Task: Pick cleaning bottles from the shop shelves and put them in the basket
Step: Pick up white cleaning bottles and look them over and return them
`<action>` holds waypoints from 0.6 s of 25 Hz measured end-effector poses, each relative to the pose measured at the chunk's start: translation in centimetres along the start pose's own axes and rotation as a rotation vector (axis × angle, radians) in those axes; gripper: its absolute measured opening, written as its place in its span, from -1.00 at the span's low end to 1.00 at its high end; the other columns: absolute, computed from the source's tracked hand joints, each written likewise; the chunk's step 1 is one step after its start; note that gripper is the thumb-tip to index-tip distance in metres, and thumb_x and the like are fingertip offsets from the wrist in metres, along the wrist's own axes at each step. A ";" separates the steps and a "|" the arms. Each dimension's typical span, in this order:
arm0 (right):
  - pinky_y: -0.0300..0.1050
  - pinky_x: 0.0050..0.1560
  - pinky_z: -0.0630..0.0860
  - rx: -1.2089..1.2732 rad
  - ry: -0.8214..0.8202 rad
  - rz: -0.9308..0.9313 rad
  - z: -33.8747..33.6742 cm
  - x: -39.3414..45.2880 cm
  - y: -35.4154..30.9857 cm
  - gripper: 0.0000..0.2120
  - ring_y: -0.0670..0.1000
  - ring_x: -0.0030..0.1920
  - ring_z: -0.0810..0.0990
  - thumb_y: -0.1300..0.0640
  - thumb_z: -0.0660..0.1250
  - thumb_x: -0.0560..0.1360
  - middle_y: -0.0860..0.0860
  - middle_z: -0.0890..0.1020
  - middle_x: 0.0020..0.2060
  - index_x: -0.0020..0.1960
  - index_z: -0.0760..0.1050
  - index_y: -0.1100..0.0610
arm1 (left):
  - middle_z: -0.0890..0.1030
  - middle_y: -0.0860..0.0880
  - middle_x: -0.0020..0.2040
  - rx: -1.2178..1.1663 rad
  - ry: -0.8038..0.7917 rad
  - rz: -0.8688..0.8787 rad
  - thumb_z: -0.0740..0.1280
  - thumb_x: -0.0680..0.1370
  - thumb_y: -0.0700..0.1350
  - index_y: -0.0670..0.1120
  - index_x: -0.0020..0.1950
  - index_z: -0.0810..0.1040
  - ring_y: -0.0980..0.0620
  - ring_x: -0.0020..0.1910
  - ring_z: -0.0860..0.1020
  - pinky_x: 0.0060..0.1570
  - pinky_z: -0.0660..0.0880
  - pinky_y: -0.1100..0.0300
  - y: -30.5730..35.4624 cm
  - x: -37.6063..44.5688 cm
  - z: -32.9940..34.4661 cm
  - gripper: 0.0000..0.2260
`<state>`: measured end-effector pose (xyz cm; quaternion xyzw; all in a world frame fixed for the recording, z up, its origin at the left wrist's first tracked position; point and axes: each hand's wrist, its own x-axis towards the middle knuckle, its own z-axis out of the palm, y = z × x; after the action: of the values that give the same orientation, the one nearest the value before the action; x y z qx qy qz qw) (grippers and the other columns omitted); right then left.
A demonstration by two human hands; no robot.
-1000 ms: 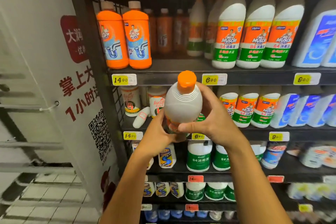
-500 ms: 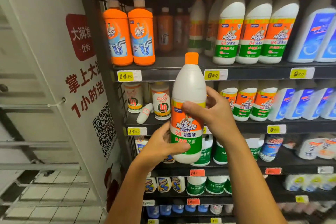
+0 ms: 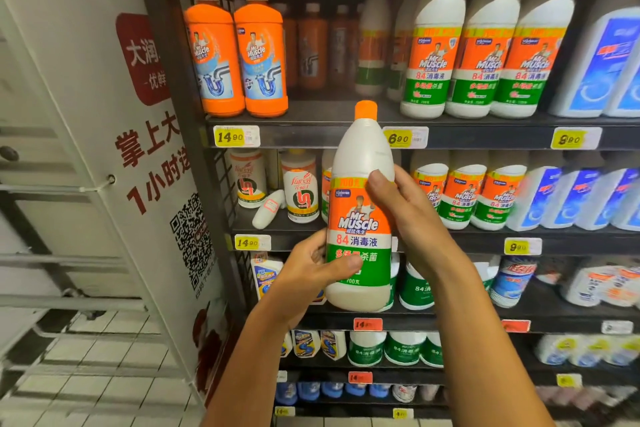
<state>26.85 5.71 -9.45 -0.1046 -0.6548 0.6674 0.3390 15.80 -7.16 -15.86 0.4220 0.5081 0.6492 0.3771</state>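
A white cleaning bottle (image 3: 360, 218) with an orange cap and an orange-and-green label stands upright in the air in front of the shelves, label facing me. My left hand (image 3: 311, 274) grips its lower part, thumb across the green band. My right hand (image 3: 412, 218) holds its right side higher up, thumb on the label's top edge. No basket is in view.
Dark shop shelves (image 3: 311, 133) hold rows of bottles: two orange ones (image 3: 239, 55) at upper left, matching white ones (image 3: 485, 55) at upper right, blue-labelled ones (image 3: 602, 66) at far right. A white sign panel (image 3: 138, 149) stands left of the shelves above a tiled floor (image 3: 90, 374).
The bottle was tipped with its cap toward me a second ago; now it stands upright with the label facing me. Both hands stayed on it, the left sliding lower.
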 end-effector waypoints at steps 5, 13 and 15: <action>-0.17 -0.22 0.62 0.027 0.102 0.017 -0.7 0.5 0.6 -0.49 0.06 -0.10 0.74 -0.09 0.49 0.36 0.04 0.74 -0.08 0.25 0.51 0.06 | 0.65 -0.10 0.21 -0.054 -0.026 -0.077 0.41 0.46 0.06 -0.07 0.31 0.52 -0.10 0.21 0.62 0.12 0.57 0.12 0.7 -0.1 1.1 -0.55; -0.02 -0.16 0.65 0.051 0.121 0.153 -1.9 1.0 0.2 -0.50 0.12 -0.09 0.75 -0.18 0.51 0.38 0.08 0.74 -0.07 0.18 0.54 0.09 | 0.69 -0.16 0.11 -0.267 0.035 -0.163 0.36 0.46 0.00 -0.17 0.24 0.55 -0.08 0.04 0.69 -0.17 0.64 0.11 2.4 -0.2 3.2 -0.60; 0.11 -0.03 0.66 0.048 0.111 0.242 -2.3 1.4 0.0 -0.40 0.15 -0.06 0.74 -0.25 0.51 0.34 0.11 0.74 -0.05 0.21 0.54 0.12 | 0.69 -0.18 0.12 -0.312 0.044 -0.171 0.44 0.40 0.06 -0.13 0.16 0.65 -0.10 0.06 0.68 -0.11 0.65 0.03 3.0 0.0 3.8 -0.60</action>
<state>27.14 8.43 -9.32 -0.2114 -0.6016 0.7120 0.2940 19.20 -6.48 -12.47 0.2994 0.4431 0.6950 0.4806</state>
